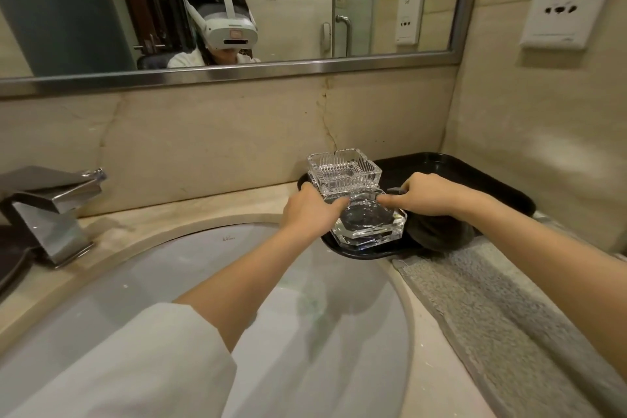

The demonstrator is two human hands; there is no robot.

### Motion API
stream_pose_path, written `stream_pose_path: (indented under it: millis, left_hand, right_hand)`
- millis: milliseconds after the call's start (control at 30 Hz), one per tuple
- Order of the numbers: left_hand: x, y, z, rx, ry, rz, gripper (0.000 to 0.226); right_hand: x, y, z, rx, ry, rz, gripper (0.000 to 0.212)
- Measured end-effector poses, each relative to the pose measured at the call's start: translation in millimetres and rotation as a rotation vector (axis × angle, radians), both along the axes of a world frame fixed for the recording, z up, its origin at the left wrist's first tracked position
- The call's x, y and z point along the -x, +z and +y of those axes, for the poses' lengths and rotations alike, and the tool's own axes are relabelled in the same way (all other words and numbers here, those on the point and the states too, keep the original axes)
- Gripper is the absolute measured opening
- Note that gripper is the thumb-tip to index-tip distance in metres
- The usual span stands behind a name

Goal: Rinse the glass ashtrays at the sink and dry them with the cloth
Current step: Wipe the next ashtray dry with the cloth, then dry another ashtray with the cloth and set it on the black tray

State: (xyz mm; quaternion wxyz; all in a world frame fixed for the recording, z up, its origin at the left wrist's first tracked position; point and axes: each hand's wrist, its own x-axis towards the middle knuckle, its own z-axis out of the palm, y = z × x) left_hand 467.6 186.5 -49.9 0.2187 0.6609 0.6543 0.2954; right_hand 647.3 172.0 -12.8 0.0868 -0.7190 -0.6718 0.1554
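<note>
1. The sink sat in the surface, with the tap at its left rim.
2. A tray lay on the surface to the right of the sink, against the back wall.
3. Two ashtrays stood on the tray: the rear ashtray behind, the front ashtray touching it.
4. The cloth lay on the surface in front of the tray, to the right of the sink.
5. The mirror hung above the back wall.
</note>
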Motion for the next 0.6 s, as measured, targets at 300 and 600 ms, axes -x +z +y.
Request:
stream_pose_path:
  millis: [300,600]
  left_hand:
    - [21.9,18.4,-25.4,-0.121,-0.054,-0.102,0.029]
    - [80.9,44.5,-105.5,-0.377,-0.259,-0.009,0.024]
  right_hand:
    - [13.3,26.3,-23.6,-0.241,-0.037,-0.069,0.054]
    - [125.3,36.5,-87.5,-0.555,0.249,0.3,0.03]
